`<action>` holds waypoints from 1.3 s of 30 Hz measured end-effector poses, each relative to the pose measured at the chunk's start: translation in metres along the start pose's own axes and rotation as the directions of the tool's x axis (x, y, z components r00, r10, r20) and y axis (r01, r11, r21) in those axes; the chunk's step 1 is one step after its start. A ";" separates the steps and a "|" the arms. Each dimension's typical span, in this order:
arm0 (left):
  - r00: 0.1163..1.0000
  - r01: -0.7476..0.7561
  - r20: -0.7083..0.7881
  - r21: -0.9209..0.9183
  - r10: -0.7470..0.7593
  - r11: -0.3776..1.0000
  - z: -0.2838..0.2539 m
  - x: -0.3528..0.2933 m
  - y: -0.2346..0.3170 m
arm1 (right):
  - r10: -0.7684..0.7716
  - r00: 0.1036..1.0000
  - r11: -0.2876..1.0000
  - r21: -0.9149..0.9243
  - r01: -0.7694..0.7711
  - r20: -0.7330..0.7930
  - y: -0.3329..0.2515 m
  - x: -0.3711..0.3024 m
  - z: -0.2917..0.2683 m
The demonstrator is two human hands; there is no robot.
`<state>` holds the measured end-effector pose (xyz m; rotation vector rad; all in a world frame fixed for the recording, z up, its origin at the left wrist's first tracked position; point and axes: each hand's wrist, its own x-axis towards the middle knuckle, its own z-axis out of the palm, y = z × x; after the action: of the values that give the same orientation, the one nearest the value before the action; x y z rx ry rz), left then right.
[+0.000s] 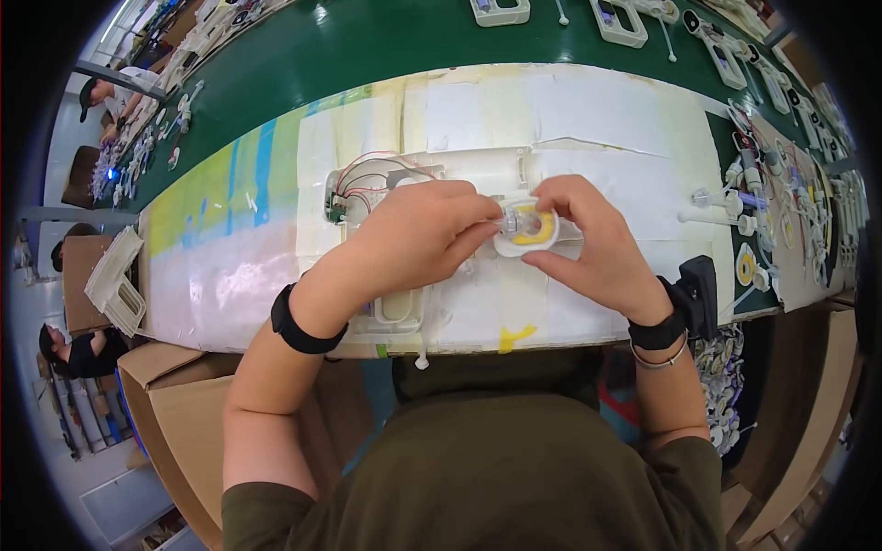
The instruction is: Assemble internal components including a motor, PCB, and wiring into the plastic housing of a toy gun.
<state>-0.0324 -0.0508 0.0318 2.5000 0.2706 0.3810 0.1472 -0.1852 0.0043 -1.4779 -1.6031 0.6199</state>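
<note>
My left hand (424,230) pinches a small transparent plastic piece (514,221) between thumb and fingers. Around that piece sits a white cup-like part with a yellow inner ring (525,244), gripped at its right rim by the thumb and fingers of my right hand (593,241). Both hands meet over the paper-covered work surface (606,129). Beneath and beyond my left hand lies a long white plastic housing (482,168), partly hidden. Red and dark wires (367,163) loop out of its left end, beside a small green circuit board (336,210).
Several white assemblies (620,23) lie on the green table (404,55) beyond. Loose parts and wires (776,174) crowd the right side. A white frame (118,280) rests at the left edge, above an open cardboard box (188,404). Other people (101,101) are at the far left.
</note>
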 end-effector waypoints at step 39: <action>0.974 0.221 -0.164 0.522 -0.157 0.824 -0.006 -0.047 -0.047 | 0.034 0.892 0.776 -0.550 -0.307 -0.450 0.038 0.022 0.041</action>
<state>-0.0831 -0.0225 -0.0011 2.9643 0.7629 0.4088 0.1348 -0.1497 -0.0422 -2.0857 -1.3791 -0.1699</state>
